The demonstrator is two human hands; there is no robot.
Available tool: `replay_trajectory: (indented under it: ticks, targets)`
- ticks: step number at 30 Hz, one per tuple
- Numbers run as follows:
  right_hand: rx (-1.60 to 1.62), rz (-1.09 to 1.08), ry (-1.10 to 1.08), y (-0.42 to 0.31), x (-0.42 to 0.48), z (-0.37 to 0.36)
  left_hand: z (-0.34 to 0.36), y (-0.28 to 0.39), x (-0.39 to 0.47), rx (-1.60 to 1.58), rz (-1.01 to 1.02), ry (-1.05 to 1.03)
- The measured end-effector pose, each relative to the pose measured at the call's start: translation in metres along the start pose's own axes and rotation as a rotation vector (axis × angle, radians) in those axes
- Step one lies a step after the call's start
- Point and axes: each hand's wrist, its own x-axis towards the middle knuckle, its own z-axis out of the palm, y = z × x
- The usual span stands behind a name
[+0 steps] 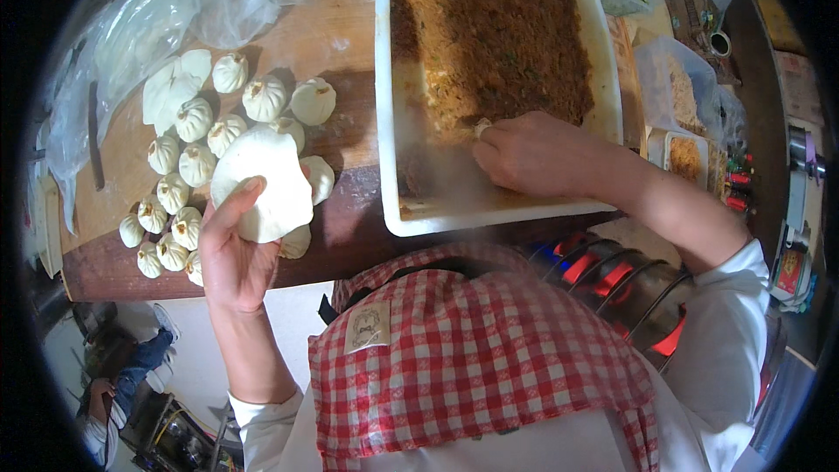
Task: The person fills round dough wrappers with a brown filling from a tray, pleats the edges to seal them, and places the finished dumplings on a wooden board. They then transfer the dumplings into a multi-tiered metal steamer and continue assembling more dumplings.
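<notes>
My left hand holds a flat round dough wrapper, with the thumb on top of it. It is over the left side of the board, above several pleated buns. My right hand is inside a white plastic tub at its near side, against a reddish-brown chopped filling with green flecks. Its fingers are closed around a small pale thing, mostly hidden, whose kind I cannot tell. Loose dough wrappers lie behind the buns.
Clear plastic sheeting covers the board's far left. A dark thin stick lies at the left. An electric heater glows below the tub, near my right arm. More containers stand at right. Another person is at lower left.
</notes>
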Motion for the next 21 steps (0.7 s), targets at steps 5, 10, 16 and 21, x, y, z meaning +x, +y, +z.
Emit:
replay_trajectory:
  ticks: [5, 10, 16, 21]
  targets:
    - [0.306, 0.072, 0.02, -0.009, -0.003, 0.007, 0.006, -0.002, 0.004, 0.001, -0.005, 0.005]
    - [0.228, 0.274, 0.186, -0.011, -0.029, 0.001, 0.004, -0.006, 0.008, 0.088, -0.037, 0.027]
    - [0.488, 0.169, 0.116, -0.012, -0.022, 0.027, 0.02, -0.009, 0.012, 0.142, -0.066, -0.01]
    - [0.704, 0.184, 0.219, -0.009, 0.0, 0.042, 0.019, -0.01, 0.011, 0.206, -0.012, 0.047]
